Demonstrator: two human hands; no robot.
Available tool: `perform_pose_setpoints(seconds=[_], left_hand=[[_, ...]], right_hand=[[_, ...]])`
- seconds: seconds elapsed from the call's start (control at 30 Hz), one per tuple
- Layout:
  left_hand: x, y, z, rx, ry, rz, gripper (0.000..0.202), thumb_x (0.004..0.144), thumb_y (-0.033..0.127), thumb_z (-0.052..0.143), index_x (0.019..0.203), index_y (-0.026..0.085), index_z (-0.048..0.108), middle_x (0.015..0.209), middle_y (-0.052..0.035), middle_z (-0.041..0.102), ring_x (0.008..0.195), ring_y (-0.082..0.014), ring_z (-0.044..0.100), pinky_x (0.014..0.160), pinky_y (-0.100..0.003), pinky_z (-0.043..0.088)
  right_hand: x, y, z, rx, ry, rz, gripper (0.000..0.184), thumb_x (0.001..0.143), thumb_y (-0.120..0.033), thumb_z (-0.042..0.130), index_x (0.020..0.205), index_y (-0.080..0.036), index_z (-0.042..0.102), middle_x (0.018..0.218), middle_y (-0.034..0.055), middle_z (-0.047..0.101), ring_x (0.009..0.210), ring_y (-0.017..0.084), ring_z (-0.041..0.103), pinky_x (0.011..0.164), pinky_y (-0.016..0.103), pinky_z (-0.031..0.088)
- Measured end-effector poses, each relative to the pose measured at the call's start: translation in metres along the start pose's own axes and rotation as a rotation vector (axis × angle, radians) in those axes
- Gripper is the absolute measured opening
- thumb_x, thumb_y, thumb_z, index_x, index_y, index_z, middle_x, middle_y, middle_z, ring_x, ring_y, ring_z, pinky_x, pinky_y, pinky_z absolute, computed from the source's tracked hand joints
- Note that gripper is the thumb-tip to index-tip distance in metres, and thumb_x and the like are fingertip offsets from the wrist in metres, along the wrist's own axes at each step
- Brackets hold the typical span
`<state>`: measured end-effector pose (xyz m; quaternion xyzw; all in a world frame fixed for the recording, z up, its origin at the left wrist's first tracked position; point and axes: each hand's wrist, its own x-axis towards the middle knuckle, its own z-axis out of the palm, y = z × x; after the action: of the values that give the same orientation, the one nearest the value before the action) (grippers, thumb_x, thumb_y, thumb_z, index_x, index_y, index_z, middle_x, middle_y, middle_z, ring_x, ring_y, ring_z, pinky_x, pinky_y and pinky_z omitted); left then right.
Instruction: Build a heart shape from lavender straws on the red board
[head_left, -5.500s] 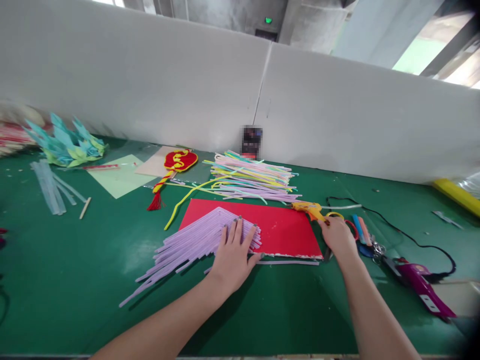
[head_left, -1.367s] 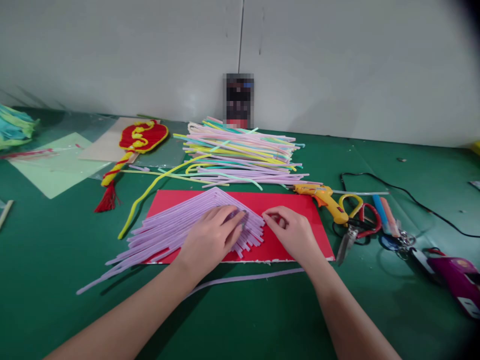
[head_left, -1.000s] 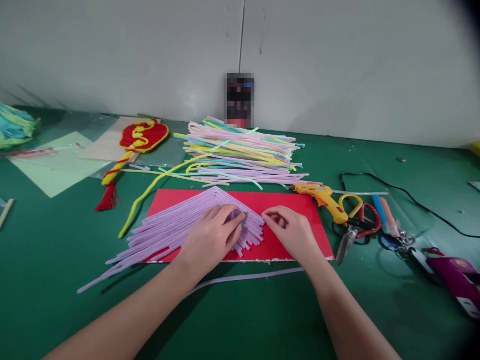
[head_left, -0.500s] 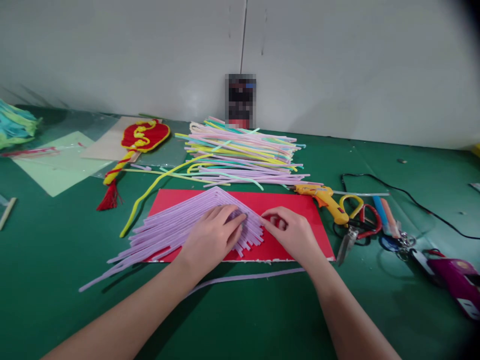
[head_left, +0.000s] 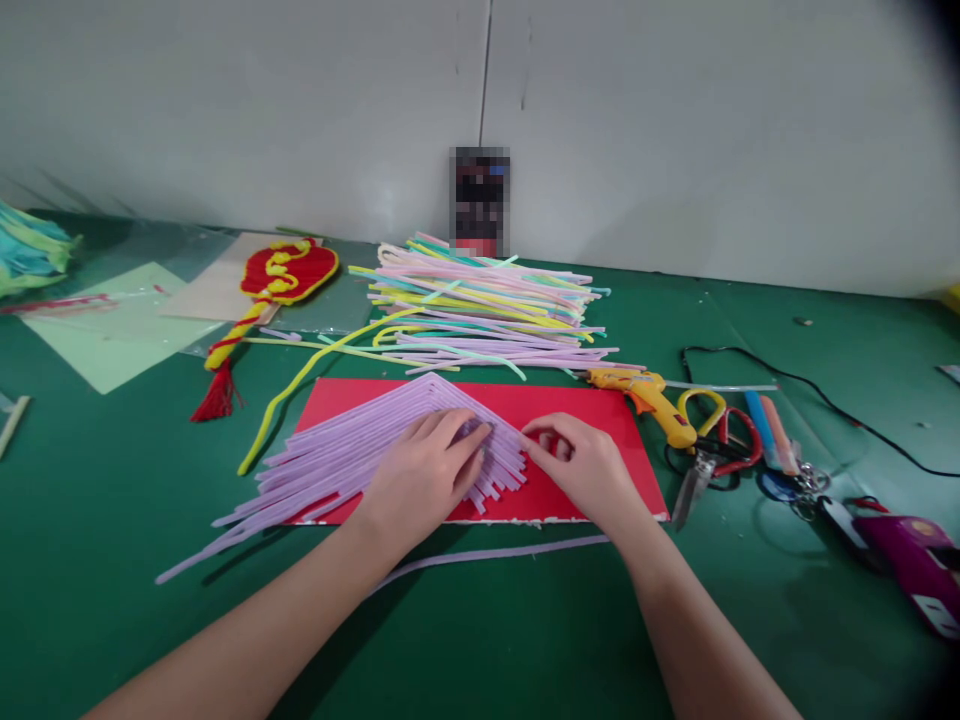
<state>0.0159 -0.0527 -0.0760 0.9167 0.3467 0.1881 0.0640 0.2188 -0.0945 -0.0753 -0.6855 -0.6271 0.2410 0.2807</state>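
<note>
Purple pipe cleaners (head_left: pixel 330 440), each bent to a point and nested side by side in a peaked fan, lie on a red board (head_left: pixel 600 440). My left hand (head_left: pixel 431 460) rests over their middle, fingers curled and pressing down on them; its fingertips are partly hidden. On the fan's right edge, my right hand (head_left: pixel 574 455) pinches the end of a purple pipe cleaner between thumb and forefinger. A single loose purple pipe cleaner (head_left: pixel 487 552) lies on the table in front of the board, passing behind my left forearm.
Behind the board lies a heap of coloured pipe cleaners (head_left: pixel 487 300). A yellow glue gun (head_left: pixel 652 400), scissors (head_left: pixel 697 480) and keys (head_left: pixel 810 485) sit to the right. At left are a red and yellow fan ornament (head_left: pixel 289 272), a yellow pipe cleaner (head_left: pixel 289 395) and a pale green sheet (head_left: pixel 112 340).
Both hands keep their places on the purple pipe cleaners. The whole view has shifted very slightly; nothing on the table has visibly moved.
</note>
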Motion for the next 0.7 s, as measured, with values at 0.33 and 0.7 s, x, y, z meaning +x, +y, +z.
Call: perform_pose_setpoints(seconds=[0.33, 0.7], left_hand=[[0.0004, 0.0014, -0.0018, 0.026, -0.006, 0.0, 0.03, 0.092, 0.021, 0.042, 0.114, 0.016, 0.062, 0.114, -0.0103, 0.059, 0.101, -0.0238, 0.057, 0.085, -0.04, 0.05], [-0.0007, -0.0013, 0.0001, -0.017, -0.001, 0.003, 0.03, 0.092, 0.021, 0.042, 0.116, 0.016, 0.059, 0.115, -0.0101, 0.059, 0.102, -0.0235, 0.057, 0.088, -0.041, 0.048]], right_hand=[[0.0002, 0.002, 0.0009, -0.013, -0.001, 0.005, 0.012, 0.079, -0.029, 0.06, 0.087, -0.023, 0.066, 0.072, -0.0024, 0.061, 0.057, 0.011, 0.049, 0.057, 0.023, 0.039], [0.0001, 0.0015, 0.0002, -0.009, 0.007, -0.008, 0.013, 0.079, -0.03, 0.06, 0.086, -0.022, 0.067, 0.072, -0.0011, 0.062, 0.056, 0.011, 0.05, 0.056, 0.023, 0.04]])
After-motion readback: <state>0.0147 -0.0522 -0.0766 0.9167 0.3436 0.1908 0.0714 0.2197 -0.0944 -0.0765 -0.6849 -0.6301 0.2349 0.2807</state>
